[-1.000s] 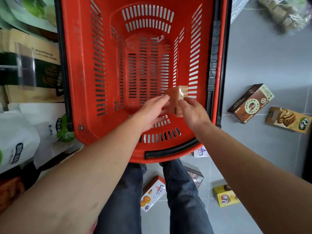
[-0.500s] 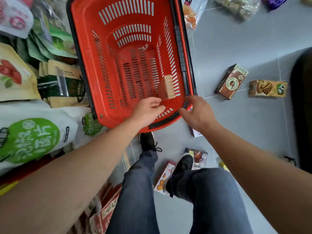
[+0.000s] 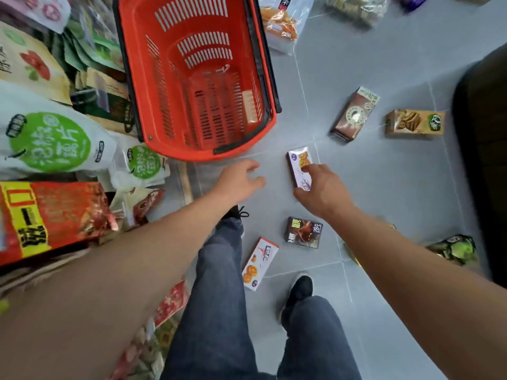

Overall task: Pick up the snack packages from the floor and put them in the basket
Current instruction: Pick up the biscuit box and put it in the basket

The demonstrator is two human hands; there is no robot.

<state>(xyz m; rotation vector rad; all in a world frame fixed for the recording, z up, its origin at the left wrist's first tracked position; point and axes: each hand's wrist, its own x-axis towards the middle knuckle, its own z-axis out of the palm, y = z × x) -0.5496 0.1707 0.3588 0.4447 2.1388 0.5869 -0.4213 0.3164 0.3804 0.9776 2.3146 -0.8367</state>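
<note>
Purple-and-white box: your next snack, the purple-and-white box (image 3: 299, 167), lies flat on the floor (image 3: 384, 187), just past the near right corner of the basket (image 3: 164, 144). It is close to the basket, so it is an easy one to take.
Right hand: your right hand (image 3: 321, 190) is down on the near end of that box. Your fingers bend over it, and your fingertips (image 3: 308, 169) touch its top. I cannot tell if you hold it tight yet.
Left hand: your left hand (image 3: 240, 181) is above the floor between the basket and the box. Its fingers hang loose and hold nothing. It looks ready to help.
Basket: it stands on the floor by the shelf bags. One small tan packet (image 3: 251, 105) leans on its right wall, so one snack is in.
Others on the floor: a dark box (image 3: 303, 233) and a white cookie box (image 3: 259, 263) lie near your feet. A brown box (image 3: 354, 113) and a tan box (image 3: 414, 122) lie farther right, well apart from the basket.
Next, I think: close your fingers round the box, then lift it over the rim.
</note>
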